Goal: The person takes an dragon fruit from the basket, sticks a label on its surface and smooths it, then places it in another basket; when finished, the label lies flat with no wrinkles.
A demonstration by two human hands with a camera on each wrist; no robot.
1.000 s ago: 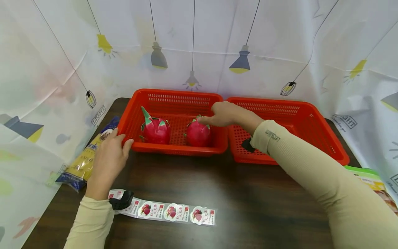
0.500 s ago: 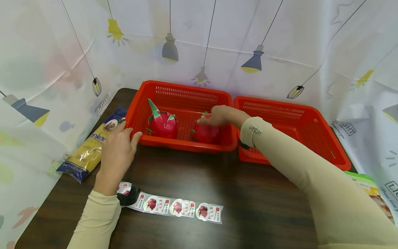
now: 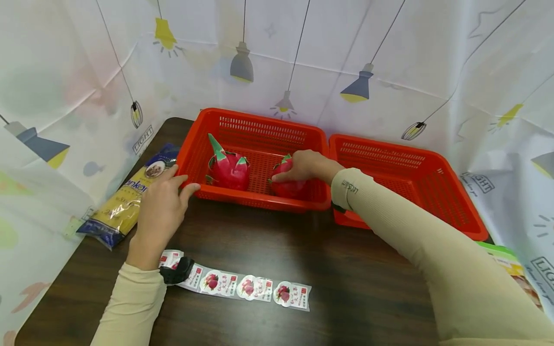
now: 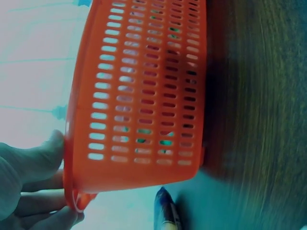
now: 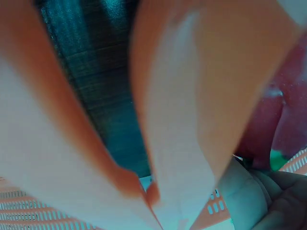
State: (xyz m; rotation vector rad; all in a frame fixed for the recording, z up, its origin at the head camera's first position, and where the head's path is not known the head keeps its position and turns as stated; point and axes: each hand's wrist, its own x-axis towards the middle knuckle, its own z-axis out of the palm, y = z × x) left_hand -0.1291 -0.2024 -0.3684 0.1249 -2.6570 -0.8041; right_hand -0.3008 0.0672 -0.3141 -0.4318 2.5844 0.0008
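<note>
Two dragon fruits with green-tipped scales sit in the left red plastic basket (image 3: 259,200). My right hand (image 3: 308,166) reaches over the basket's right end and holds the right dragon fruit (image 3: 286,190) from above, thumb on its near side and the other fingers mostly hidden behind. The left dragon fruit (image 3: 231,174), with one long green scale standing up, lies untouched. At the basket's left front corner, my left hand (image 3: 160,206) grips the rim; the left wrist view shows its thumb and fingers (image 4: 43,203) on either side of the rim (image 4: 72,120).
A second red basket (image 3: 381,150) stands close beside the first on the right. A strip of dragon fruit labels (image 3: 255,288) lies on the dark table (image 3: 242,240). A yellow and blue bag (image 3: 123,206) lies at the left, and a green-edged packet (image 3: 504,257) at the right.
My right hand has lowered onto the right dragon fruit and closed round it. The left hand stays at the basket's corner. The head view has shifted a little, moving the whole scene in frame.
</note>
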